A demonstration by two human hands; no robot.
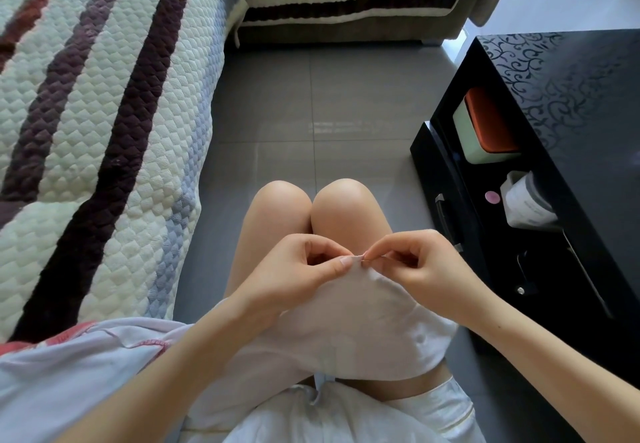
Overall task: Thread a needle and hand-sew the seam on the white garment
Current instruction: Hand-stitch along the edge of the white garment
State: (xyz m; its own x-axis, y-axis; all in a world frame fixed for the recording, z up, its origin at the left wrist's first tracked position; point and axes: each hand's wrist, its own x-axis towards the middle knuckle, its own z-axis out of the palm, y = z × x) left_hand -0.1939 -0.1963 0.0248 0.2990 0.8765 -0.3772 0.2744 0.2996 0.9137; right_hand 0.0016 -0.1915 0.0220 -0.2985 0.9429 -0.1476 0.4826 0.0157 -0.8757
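Head: garment edge (357, 266) between fingers (341, 264) (taut)

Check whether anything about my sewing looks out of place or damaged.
Nothing stands out. The left hand pinches the edge of the garment, the right hand pinches the needle beside it, and no tear or stain shows.

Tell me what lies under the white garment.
The white garment drapes over the person's thighs; bare knees stick out past its edge. The upper thighs beneath are hidden.
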